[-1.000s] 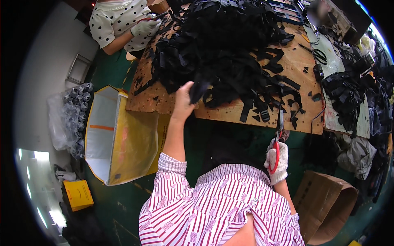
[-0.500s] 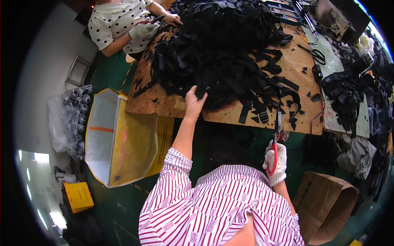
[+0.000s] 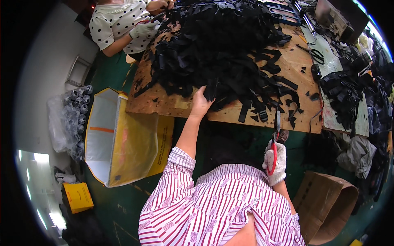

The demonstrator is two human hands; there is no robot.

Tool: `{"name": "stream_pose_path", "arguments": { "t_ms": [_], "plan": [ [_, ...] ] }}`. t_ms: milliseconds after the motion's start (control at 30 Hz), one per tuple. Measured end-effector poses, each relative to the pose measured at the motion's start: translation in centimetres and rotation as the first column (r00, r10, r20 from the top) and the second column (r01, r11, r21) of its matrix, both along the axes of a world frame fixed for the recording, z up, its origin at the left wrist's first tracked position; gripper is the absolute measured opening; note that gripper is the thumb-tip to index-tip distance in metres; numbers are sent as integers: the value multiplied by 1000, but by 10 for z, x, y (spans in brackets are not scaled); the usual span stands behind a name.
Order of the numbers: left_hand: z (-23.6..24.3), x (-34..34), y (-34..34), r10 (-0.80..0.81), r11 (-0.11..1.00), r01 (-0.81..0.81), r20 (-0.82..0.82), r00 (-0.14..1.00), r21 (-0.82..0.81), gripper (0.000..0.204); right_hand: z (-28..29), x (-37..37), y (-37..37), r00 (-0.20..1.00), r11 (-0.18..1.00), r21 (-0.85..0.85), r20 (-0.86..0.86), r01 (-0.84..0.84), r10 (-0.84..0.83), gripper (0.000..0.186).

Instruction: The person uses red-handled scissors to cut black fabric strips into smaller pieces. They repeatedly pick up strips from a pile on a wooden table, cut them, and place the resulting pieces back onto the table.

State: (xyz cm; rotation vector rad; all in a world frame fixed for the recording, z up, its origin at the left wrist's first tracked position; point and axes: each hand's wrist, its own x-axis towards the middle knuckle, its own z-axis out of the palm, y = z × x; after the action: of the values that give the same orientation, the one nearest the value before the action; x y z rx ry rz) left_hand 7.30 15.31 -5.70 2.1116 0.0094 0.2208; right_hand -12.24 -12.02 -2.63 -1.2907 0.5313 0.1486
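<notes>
My bare left hand (image 3: 201, 102) is closed on a black fabric strap (image 3: 211, 87) at the near edge of a large heap of black straps (image 3: 221, 49). The heap covers much of the wooden table (image 3: 301, 88). In a white knitted glove, my right hand (image 3: 276, 163) grips red-handled scissors (image 3: 274, 152) in front of the table's near edge. The blades point away from me, toward loose strap ends and a black buckle (image 3: 263, 115). Whether the blades are parted is hard to make out.
Across the table's far left, a person in a polka-dot top (image 3: 121, 24) handles straps, one hand gloved. A yellow bin (image 3: 135, 143) stands left of me, a cardboard box (image 3: 324, 207) at lower right. Black-handled scissors (image 3: 317, 56) lie at the table's right side.
My left hand has moved slightly right and closed on a strap from the heap. My right hand stays nearly still. The other person's bare hand has drawn back from the heap.
</notes>
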Motion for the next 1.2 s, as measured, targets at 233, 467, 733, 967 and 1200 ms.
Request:
{"name": "stream_pose_path", "arguments": {
  "t_ms": [233, 467, 733, 967, 1200],
  "plan": [
    [22, -15, 21, 87, 978, -80, 32, 996, -192, 8, 0, -1, -2, 999, 1000, 6, -51, 7, -7, 29],
    [36, -39, 15, 473, 687, -277, 124, 872, -672, 15, -6, -1, 0, 1000, 1000, 10, -21, -18, 19, 33],
    [120, -56, 20, 126, 422, 11, 71, 989, -906, 32, -4, -1, 0, 999, 999, 4, -12, -43, 43, 35],
    [89, -86, -30, -50, 496, -57, -93, 994, -866, 20, 1, -2, 8, 979, 983, -86, 108, -162, 171, 35],
    [59, -95, -54, -132, 501, -178, -278, 951, -847, 19, -2, 5, 6, 896, 846, -427, 153, -320, 417, 64]
  ]
}}
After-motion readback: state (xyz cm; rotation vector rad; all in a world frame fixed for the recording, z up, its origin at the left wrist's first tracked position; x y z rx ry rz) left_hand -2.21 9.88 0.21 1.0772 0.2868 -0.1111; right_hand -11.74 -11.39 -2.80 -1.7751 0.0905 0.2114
